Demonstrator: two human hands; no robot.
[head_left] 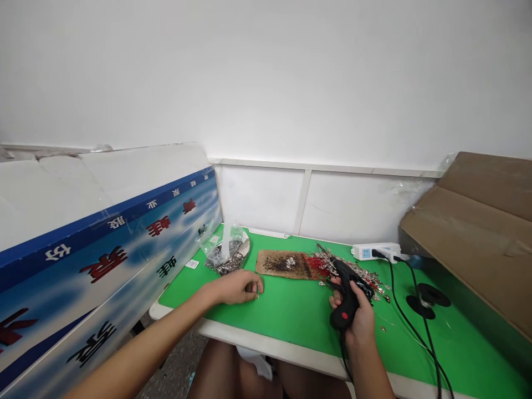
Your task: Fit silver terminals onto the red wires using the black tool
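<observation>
Right hand (361, 318) wrapped tight round a black glue gun (347, 296), fingers (362, 295) closed on the grip — nozzle aimed at a heap of small metal clips (357, 271) on the green bench (291, 310). Left hand (239, 288) resting knuckles-down on the bench, fingers curled in, whether pinching anything impossible to tell. Beyond — brown board (282, 263), plastic bag (226, 252), white power strip (374, 251).

mat (291, 310): green, covers table
power strip (376, 252): far right, plugs in
bag (226, 252): far left, metal parts
cardboard (477, 233): right
printed box (103, 249): left
</observation>
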